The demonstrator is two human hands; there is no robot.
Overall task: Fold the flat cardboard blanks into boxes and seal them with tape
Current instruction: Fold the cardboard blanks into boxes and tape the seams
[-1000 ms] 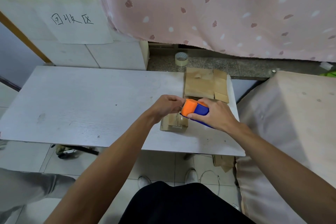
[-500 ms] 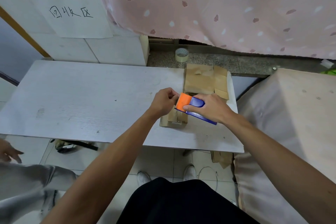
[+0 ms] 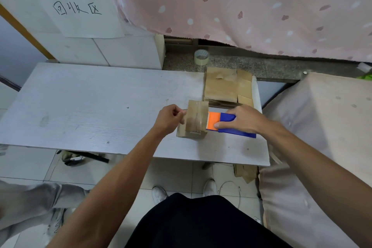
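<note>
A small folded cardboard box (image 3: 196,120) stands on the grey table (image 3: 90,106) near its right end, with clear tape stretched over its top. My left hand (image 3: 170,118) pinches the tape end at the box's left side. My right hand (image 3: 243,120) grips an orange and blue tape dispenser (image 3: 225,125), whose toothed edge sits at the box's right side. A stack of flat cardboard blanks (image 3: 226,86) lies just behind the box.
A roll of clear tape (image 3: 201,57) sits on the stone ledge behind the table. A pink spotted curtain (image 3: 251,6) hangs above. A covered block (image 3: 322,137) stands at the right. Another person's grey-clad leg (image 3: 34,201) is at lower left.
The dispenser has moved right across the box, laying tape over its top. My left hand has stayed at the box's left side. The camera view has shifted slightly.
</note>
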